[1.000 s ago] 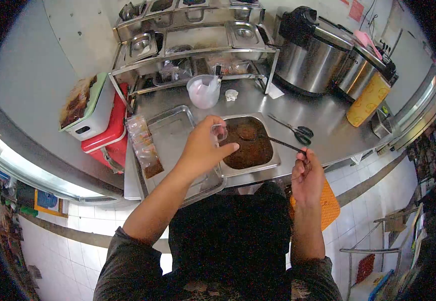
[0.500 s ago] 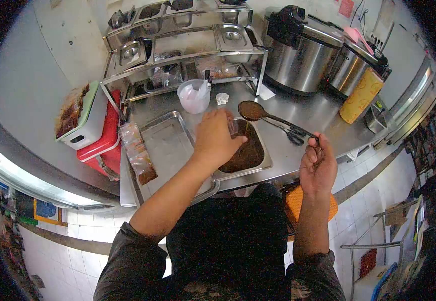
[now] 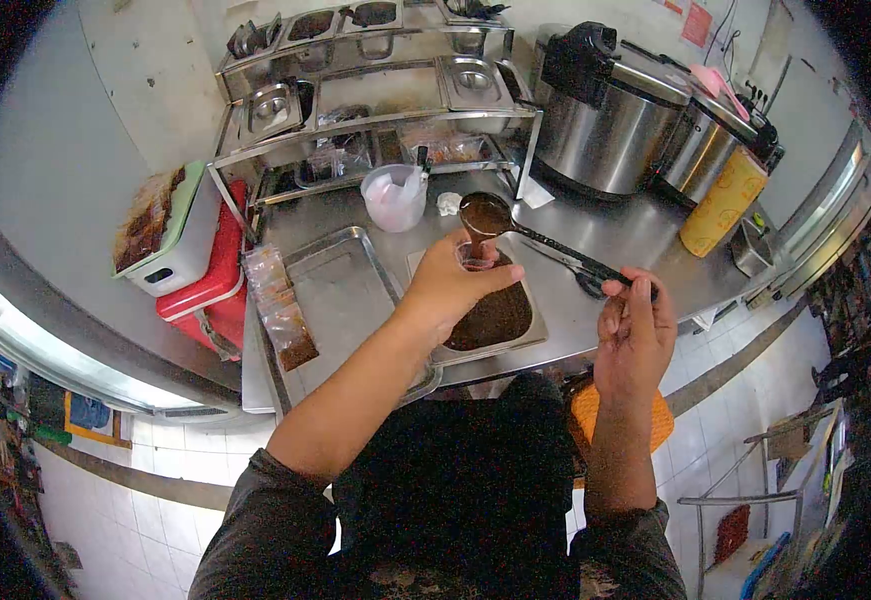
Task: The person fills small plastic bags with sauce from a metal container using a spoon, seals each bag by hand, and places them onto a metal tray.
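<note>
My right hand (image 3: 635,325) grips the black handle of a ladle (image 3: 485,214), whose bowl is tilted to the left. Brown sauce runs from the bowl into a small clear bag or cup (image 3: 475,257), held by my left hand (image 3: 455,280) between thumb and fingers. Beneath both is a metal pan (image 3: 500,325) of dark brown sauce. Filled clear packets (image 3: 280,308) lie in a row along the left side of a large metal tray (image 3: 340,290). Black scissors (image 3: 588,283) lie to the right of the pan, partly behind the ladle handle.
A translucent tub (image 3: 395,200) and a crumpled white tissue (image 3: 448,204) stand behind my hands. Farther back is a tiered rack (image 3: 380,125) of metal containers. Large steel cookers (image 3: 605,125) and a yellow cylinder (image 3: 722,205) are at the right; a white bin (image 3: 183,240) is at the left.
The ladle has moved slightly left, over the clear bag or cup, and tipped, with sauce now flowing out. My left hand has turned, showing the held container more clearly.
</note>
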A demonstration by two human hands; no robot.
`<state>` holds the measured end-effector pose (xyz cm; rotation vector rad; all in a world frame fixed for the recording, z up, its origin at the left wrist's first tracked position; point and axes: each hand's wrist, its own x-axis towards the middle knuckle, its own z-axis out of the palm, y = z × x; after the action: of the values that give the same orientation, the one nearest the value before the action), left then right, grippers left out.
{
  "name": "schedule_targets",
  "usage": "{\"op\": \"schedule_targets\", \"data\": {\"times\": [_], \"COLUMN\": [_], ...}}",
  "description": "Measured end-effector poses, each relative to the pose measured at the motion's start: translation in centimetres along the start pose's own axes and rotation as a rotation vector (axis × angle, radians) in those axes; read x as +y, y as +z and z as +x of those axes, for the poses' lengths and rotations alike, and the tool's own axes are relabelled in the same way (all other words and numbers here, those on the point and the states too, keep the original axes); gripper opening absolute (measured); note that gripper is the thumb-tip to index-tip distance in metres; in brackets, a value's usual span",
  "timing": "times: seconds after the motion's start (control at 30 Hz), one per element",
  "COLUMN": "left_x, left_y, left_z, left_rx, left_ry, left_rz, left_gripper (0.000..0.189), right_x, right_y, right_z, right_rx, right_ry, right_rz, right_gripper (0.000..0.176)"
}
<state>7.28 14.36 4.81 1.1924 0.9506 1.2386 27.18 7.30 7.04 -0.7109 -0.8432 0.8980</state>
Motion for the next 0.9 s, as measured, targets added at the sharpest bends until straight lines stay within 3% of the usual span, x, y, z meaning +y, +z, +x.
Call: {"op": "schedule_targets", "data": {"times": [0.4,0.8,0.9], "left_x": [-1.4,-1.0,-1.1], "left_y": [-0.7,-1.3,-1.4], "left_z": [1.3,1.7,1.3], "left_rx": [-0.034,-0.018,-0.021], "left_ry": [-0.03,-0.026,-0.035], "left_rz": [-0.135,-0.099,-0.101], "left_gripper": [0.04,0.035,0.033], "right_x": [-1.1,-1.3,-0.7], "right_y": [0.8,-0.1,-0.2], "right_z": [-0.7,-1.1,-1.5], "right_rx": [-0.141,-0.367,-0.319], "right_ry": [-0.173,-0.504,-0.427], "right_rz": [-0.218,-0.617,-0.547], "right_gripper": [0.016,0.014,0.014]}}
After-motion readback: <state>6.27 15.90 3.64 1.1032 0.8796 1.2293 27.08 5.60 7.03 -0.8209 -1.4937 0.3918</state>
